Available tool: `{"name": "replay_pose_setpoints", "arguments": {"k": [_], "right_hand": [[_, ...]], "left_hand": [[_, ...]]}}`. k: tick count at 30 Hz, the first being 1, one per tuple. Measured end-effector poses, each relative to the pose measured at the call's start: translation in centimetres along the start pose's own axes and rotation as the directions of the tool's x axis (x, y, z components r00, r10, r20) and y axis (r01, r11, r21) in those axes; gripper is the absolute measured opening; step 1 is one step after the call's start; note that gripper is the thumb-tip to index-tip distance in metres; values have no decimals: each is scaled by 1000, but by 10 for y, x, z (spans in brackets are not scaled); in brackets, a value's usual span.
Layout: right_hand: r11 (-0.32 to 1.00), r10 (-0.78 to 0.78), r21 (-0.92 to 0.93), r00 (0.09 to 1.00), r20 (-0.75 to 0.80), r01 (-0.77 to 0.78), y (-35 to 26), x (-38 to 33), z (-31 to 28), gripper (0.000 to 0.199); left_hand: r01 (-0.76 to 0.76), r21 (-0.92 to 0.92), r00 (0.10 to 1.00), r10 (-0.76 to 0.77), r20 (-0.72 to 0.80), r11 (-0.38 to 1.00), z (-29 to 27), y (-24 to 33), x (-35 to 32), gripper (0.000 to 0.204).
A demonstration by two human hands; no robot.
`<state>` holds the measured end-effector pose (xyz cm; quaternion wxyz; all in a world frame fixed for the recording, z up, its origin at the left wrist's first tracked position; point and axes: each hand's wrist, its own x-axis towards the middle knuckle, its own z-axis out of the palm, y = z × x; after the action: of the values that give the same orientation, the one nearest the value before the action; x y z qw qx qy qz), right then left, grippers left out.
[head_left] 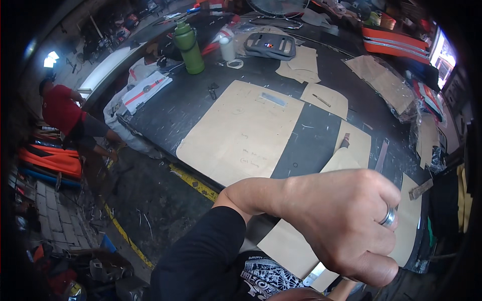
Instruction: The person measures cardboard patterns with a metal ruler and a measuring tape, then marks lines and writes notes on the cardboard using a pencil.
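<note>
My left hand (pixel 346 220), with a silver ring, is closed in a fist over the near right part of the dark table. Whatever it may grip is hidden behind the fingers. Beneath it lies a tan card sheet (pixel 283 246), partly covered by the hand. A metal ruler (pixel 315 273) shows below the fist at the near edge. A sliver of my right hand (pixel 345 287) appears under the left one, its fingers hidden. Farther left, a large tan card (pixel 228 135) with handwriting bears a short clear ruler (pixel 273 99).
Smaller card pieces (pixel 326 102) and a dark red strip (pixel 382 154) lie to the right. A green flask (pixel 189 47), a white bottle (pixel 227 49) and a grey pouch (pixel 270 46) stand toward the back. A person in red (pixel 63 108) is at the left.
</note>
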<state>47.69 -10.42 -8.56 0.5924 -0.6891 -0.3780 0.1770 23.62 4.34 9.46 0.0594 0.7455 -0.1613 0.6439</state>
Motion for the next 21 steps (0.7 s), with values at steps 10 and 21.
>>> {"name": "replay_pose_setpoints", "arguments": {"k": [10, 21], "right_hand": [[998, 66, 6, 997, 33, -66, 71, 23, -27, 35], [997, 48, 54, 998, 50, -50, 58, 18, -22, 18]], "left_hand": [[-224, -41, 970, 227, 85, 974, -38, -3, 23, 25], [-109, -71, 994, 107, -24, 991, -23, 7, 34, 21]]}}
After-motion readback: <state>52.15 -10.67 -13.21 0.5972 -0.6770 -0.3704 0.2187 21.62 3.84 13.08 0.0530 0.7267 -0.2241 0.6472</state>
